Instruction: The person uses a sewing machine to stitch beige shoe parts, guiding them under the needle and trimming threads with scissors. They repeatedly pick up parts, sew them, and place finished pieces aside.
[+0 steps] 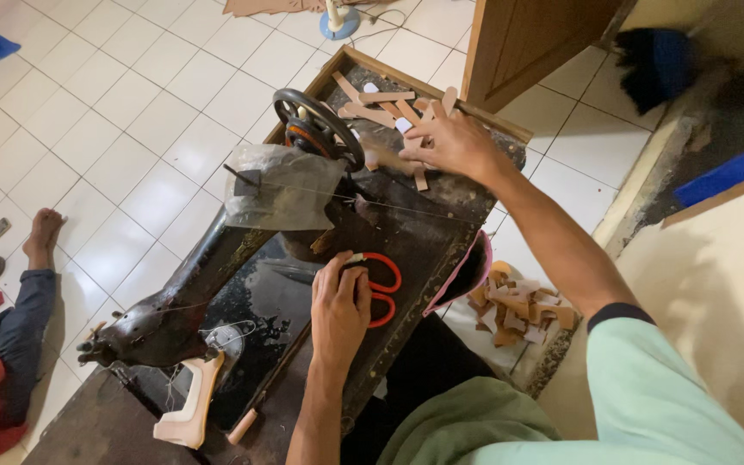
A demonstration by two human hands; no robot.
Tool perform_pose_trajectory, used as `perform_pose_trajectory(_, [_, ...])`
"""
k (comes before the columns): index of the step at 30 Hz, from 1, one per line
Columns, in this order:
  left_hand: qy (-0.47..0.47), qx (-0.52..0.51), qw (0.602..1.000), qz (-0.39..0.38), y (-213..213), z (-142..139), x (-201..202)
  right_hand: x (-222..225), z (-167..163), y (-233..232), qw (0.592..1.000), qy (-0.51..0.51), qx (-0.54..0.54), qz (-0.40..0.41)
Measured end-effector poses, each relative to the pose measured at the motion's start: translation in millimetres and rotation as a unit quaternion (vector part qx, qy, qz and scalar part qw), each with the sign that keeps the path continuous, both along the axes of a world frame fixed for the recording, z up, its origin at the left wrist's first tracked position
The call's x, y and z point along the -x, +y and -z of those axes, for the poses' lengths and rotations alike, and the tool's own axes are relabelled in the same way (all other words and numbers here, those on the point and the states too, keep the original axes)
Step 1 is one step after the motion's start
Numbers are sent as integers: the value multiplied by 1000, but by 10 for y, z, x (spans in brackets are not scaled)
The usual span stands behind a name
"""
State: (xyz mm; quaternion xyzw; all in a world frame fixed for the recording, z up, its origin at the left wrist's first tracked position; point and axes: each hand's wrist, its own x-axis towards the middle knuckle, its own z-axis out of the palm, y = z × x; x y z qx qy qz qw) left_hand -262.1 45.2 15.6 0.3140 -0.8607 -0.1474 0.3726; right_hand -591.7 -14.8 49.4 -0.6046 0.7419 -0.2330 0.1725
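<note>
Clearly the left hand (pixel 340 310) is closed over the orange-handled scissors (pixel 381 288) at six o'clock, while the right hand (pixel 451 142), fingers spread, presses tan leather strips (pixel 378 108) at one o'clock; reaching past the handwheel (pixel 319 127) could scatter them.

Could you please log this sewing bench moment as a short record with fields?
left hand: rests on the orange-handled scissors, grip closed around the handles
right hand: reaches into the tan leather strips at the table's far end
machine: black sewing machine with handwheel
under presser foot: pale shoe piece
floor: scrap pile
</note>
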Motion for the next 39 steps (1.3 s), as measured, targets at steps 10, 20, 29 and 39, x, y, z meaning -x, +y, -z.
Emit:
perform_pose_trajectory(10, [8, -18, 1000, -4, -1, -56, 11, -235, 166, -1070, 998, -10, 61, 0])
perform_pose_trajectory(20, [-10, -19, 1000, -3, 12, -62, -20, -426, -3, -434, 990, 23, 54, -129])
perform_pose_trajectory(29, [-23, -21, 999, -7, 18, -46, -18, -581, 238, 140, 981, -43, -89, -169])
perform_pose_trajectory(39, [-18, -10, 1000, -9, 2, -50, 8, 92, 372, -441, 998, -36, 48, -13])
